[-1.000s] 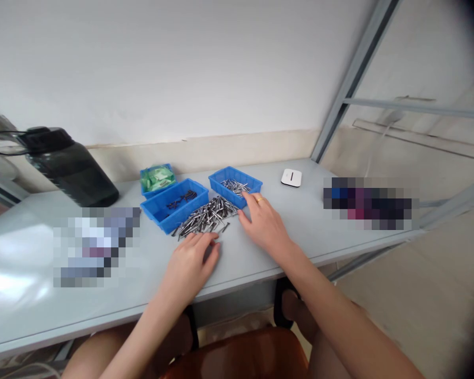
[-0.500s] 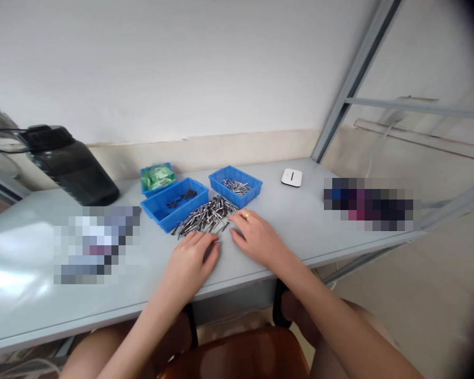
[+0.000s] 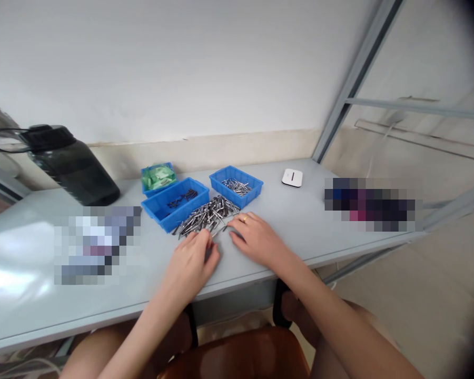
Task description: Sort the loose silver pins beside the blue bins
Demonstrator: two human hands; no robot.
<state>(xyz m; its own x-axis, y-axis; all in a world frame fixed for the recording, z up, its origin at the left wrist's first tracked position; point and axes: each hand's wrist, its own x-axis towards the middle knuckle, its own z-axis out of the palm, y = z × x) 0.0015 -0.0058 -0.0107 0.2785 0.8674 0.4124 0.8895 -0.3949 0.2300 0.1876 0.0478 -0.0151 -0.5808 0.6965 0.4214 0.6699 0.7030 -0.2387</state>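
A heap of slim metal pieces (image 3: 205, 216), silver and dark, like rivets or screws, lies on the grey table in front of the blue bins. My left hand (image 3: 193, 257) rests palm down at the heap's near edge, fingers bent and thumb apart. Beside it, my right hand (image 3: 255, 237), with a ring on one finger, reaches to the heap's right edge. Its fingertips touch or nearly touch a few loose pieces, thumb apart from the fingers. Dark pieces lie in the middle blue bin (image 3: 156, 213), and silver ones in the right blue bin (image 3: 249, 199).
A third blue bin (image 3: 145, 188) holds green-and-white packets (image 3: 158, 176). A large dark bottle (image 3: 75, 168) stands at the left, and a small white device (image 3: 292, 178) lies right of the bins. Blurred-out items lie on both sides. A metal frame post (image 3: 339, 113) rises at the back right.
My left index finger has drawn in slightly toward the loose pieces. My right hand has shifted a little down, off the heap's edge, uncovering more of the pieces.
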